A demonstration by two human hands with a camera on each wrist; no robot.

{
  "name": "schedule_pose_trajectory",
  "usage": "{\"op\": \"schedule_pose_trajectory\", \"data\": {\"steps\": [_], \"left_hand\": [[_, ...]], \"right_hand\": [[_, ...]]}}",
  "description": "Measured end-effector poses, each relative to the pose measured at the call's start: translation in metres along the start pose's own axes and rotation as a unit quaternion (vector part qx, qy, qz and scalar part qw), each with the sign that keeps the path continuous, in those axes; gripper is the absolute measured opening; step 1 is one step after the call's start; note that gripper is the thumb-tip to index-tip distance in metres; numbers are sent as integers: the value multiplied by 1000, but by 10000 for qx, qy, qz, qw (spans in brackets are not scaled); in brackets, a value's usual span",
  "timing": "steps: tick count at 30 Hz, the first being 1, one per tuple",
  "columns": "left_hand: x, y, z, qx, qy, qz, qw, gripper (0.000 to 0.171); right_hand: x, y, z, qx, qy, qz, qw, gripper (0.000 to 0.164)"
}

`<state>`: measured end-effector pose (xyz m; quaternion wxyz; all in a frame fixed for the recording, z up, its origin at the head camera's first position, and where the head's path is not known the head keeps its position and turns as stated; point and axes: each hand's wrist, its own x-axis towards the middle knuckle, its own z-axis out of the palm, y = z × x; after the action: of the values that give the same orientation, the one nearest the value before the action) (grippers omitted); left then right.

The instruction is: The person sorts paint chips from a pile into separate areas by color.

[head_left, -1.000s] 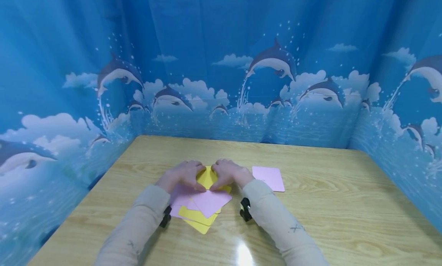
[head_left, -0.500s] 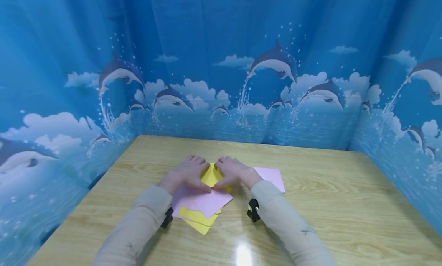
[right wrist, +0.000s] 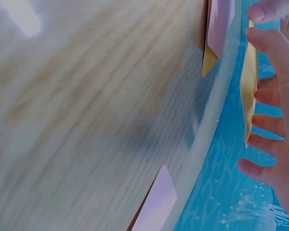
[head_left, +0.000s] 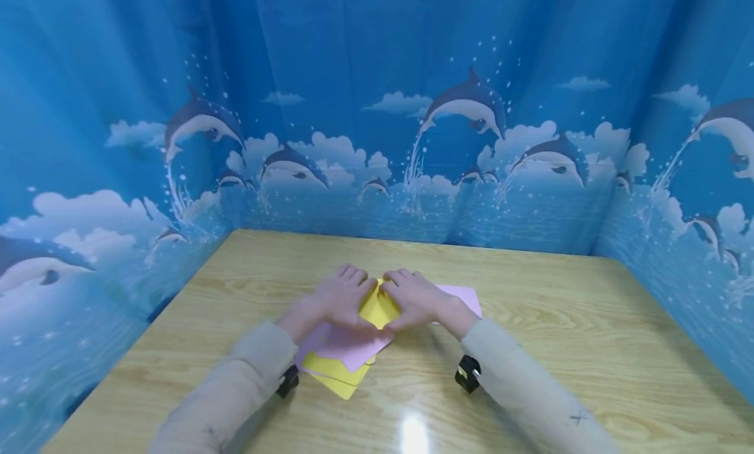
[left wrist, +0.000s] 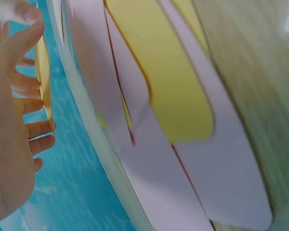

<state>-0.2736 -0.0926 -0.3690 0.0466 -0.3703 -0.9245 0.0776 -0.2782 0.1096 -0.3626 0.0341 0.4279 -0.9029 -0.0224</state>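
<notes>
My left hand [head_left: 344, 301] and right hand [head_left: 419, 301] hold a yellow card [head_left: 378, 308] between them by its opposite edges, thumbs near each other on the close side. It may be a thin stack. Both wrist views show this yellow card [right wrist: 248, 94] edge-on, raised off the table, with the fingers curled at its sides. Below the left hand lies a loose, overlapping pile of pink cards [head_left: 355, 354] and yellow cards [head_left: 336, 370]. Part of that pile is hidden under the left hand and wrist.
A separate pink card [head_left: 469, 297] lies behind the right wrist, partly covered by it. The wood-grain table [head_left: 548, 310] extends to both sides. A blue dolphin-print curtain [head_left: 365, 114] stands behind the table and along its sides.
Both hands have shifted right together with the yellow card, rising away from the pile. The right forearm has swung outward, covering more of the separate pink card. The pile stays put.
</notes>
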Motion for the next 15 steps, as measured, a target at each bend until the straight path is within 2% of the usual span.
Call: {"op": "schedule_pose_trajectory", "data": {"steps": [5,10,15], "left_hand": [[1,15,-2,199,239,90,9995,97],[4,28,-4,538,268,-10,9982,95],[5,47,-7,832,369,30,9958,96]], "right_hand": [[-17,2,1,-246,242,-40,9994,74],[-35,4,0,-380,450,-8,9983,72],[-55,1,-1,-527,604,-66,9968,73]]}}
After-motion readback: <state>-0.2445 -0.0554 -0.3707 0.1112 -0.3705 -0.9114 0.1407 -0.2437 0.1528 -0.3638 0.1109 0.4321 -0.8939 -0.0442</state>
